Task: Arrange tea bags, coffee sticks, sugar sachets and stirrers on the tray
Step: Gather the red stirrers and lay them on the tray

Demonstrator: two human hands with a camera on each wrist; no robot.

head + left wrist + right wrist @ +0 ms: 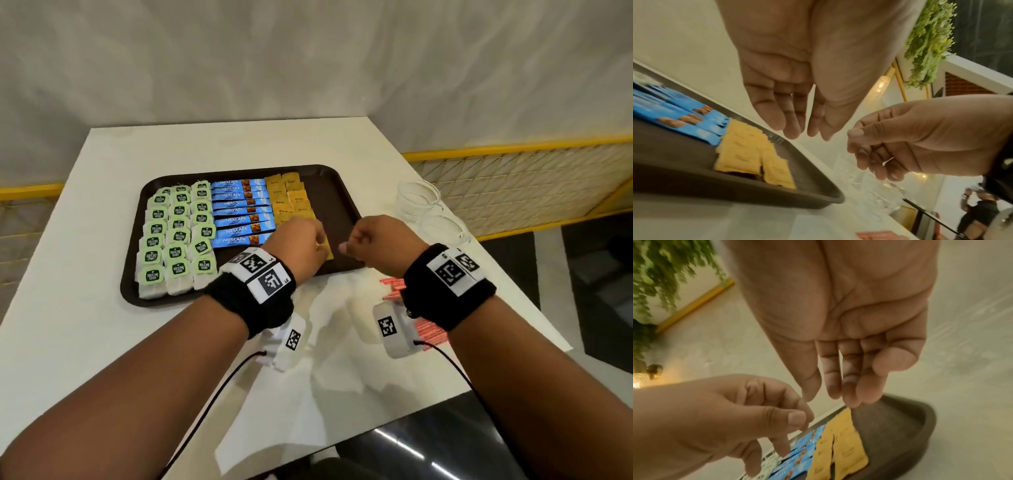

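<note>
A dark brown tray (pixel 337 202) holds rows of green-tagged tea bags (pixel 178 236) at its left, blue coffee sticks (pixel 239 212) in the middle and yellow sugar sachets (pixel 291 198) beside them. My left hand (pixel 318 240) hovers over the nearest sachets, fingers straight and empty in the left wrist view (pixel 803 129). My right hand (pixel 349 245) hangs over the tray's bare right part with loosely curled fingers and holds nothing (pixel 840 394). Red stirrers (pixel 394 287) lie on the table under my right wrist, partly hidden.
Two clear glasses (pixel 418 198) stand on the white table (pixel 102 205) right of the tray. A white paper sheet (pixel 274 411) lies near the front edge. A yellow-framed mesh railing (pixel 513 185) runs behind the table on the right.
</note>
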